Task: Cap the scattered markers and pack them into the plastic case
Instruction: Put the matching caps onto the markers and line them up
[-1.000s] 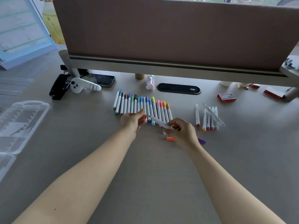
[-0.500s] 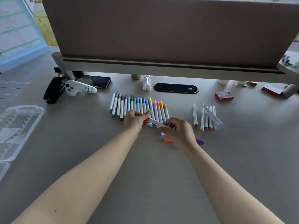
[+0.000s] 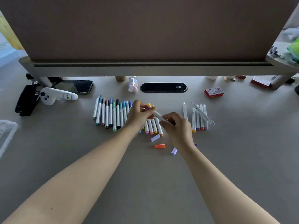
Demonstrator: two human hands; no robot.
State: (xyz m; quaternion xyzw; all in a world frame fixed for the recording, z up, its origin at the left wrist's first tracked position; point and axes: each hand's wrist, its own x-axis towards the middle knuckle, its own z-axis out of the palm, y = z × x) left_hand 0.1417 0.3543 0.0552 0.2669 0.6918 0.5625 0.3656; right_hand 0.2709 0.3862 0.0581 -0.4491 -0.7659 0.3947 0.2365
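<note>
The marker (image 3: 161, 118), held just above the capped row (image 3: 116, 113) with the right hand (image 3: 176, 126) wrapped round its barrel and the left hand (image 3: 140, 114) pinching a cap at its tip, likely wants a straight push along the barrel until seated.

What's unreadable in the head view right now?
- Marker held by both hands: tip and any cap hidden inside the left hand.
- Row of capped markers: middle ones covered by the left hand.
- Plastic case: cut off by the left edge.
- Purple cap: mostly behind the right hand's wrist.
</note>
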